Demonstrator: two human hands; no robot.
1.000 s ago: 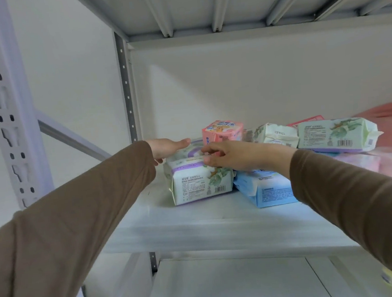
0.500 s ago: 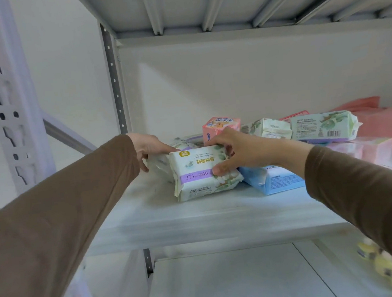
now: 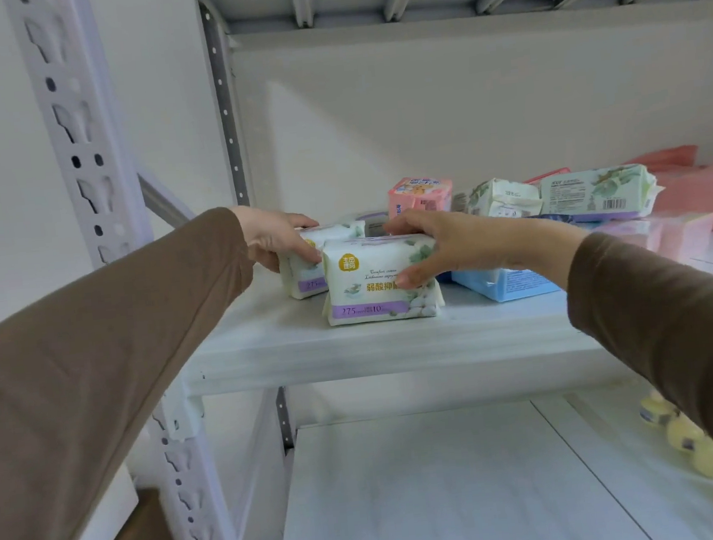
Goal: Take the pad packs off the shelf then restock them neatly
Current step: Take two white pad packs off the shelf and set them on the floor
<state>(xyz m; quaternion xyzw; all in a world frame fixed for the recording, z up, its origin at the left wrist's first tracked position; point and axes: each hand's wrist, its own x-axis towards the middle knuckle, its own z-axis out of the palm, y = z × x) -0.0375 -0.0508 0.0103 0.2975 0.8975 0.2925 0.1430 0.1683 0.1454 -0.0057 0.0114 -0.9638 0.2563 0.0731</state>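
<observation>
Near: right hand [image 3: 452, 243] grasps upright white purple-banded soft-plastic pad pack [image 3: 379, 278] at the white shelf board [image 3: 353, 348] front | Just behind, left: left hand [image 3: 278, 240] grips a matching white pack [image 3: 302, 266] | Far right: pink carton [image 3: 419, 196], pale-blue pack [image 3: 504, 284].
</observation>
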